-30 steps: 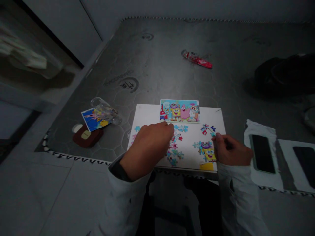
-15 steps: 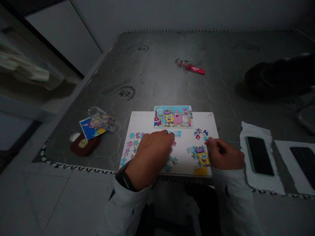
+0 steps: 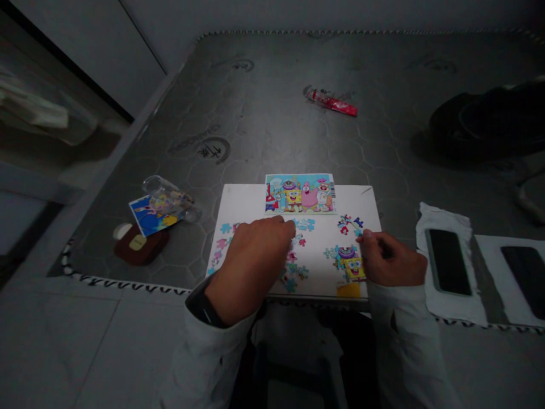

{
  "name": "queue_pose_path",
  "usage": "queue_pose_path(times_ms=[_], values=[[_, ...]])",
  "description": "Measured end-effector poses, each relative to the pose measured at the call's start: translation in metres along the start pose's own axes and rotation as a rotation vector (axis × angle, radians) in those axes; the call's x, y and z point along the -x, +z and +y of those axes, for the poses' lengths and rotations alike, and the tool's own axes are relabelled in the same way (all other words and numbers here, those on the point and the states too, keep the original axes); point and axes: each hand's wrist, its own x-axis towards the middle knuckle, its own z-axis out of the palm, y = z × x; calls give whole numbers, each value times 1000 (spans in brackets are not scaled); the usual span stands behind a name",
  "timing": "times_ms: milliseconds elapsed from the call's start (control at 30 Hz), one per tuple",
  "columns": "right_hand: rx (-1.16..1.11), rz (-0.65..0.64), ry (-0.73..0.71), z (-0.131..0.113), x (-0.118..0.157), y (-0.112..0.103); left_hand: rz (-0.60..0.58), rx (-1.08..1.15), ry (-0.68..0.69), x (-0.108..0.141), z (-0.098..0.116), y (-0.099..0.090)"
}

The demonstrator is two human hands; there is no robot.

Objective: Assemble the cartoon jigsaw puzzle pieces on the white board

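Note:
A white board [image 3: 317,284] lies at the table's near edge with several loose jigsaw pieces [image 3: 304,224] on it. My left hand [image 3: 253,264] is closed over the board's left half; its fingertips point down and what they hold, if anything, is hidden. At the board's right edge my right hand [image 3: 395,260] is closed in a pinch, with a small light-blue puzzle piece [image 3: 359,232] at the fingertips. Left of that hand is a joined puzzle section [image 3: 351,264] with a yellow character. A colourful picture card [image 3: 300,194] rests across the board's far edge.
To the left lie a clear plastic tube [image 3: 166,190], a blue picture card [image 3: 149,220] and a dark red case [image 3: 140,247]. A red packet [image 3: 336,104] is further back. On the right are a phone [image 3: 449,261] on white cloth and a second dark device [image 3: 525,278].
The view has shifted slightly, so the table items sit higher in the picture. My left hand has moved a little left over the pieces. The right hand keeps its pinch at the board's edge.

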Motion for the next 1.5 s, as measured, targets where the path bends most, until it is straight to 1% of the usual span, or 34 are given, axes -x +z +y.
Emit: queue_pose_path(times_ms=[133,267,333,467,533,700,933,1133,1333,1500], values=[[12,20,-17,-3,0,-2,38,28,-9,-3,8,1],[26,20,-16,-3,0,-2,40,42,12,-4,13,1],[24,22,-20,-3,1,-2,37,44,5,-2,11,0],[19,45,-36,-3,2,-1,23,21,-92,5,2,-4],[11,54,-42,-3,2,0,8,15,-109,6,-1,-5],[5,33,-41,-2,1,0,-4,35,-76,1,0,0],[-5,49,-47,-3,2,0,55,12,-38,0,3,6],[-9,56,-64,-1,0,1,47,32,-57,-4,2,7],[12,77,-59,1,1,3,85,43,-81,-5,3,8],[2,69,-51,2,1,4,57,114,-60,-5,0,13]])
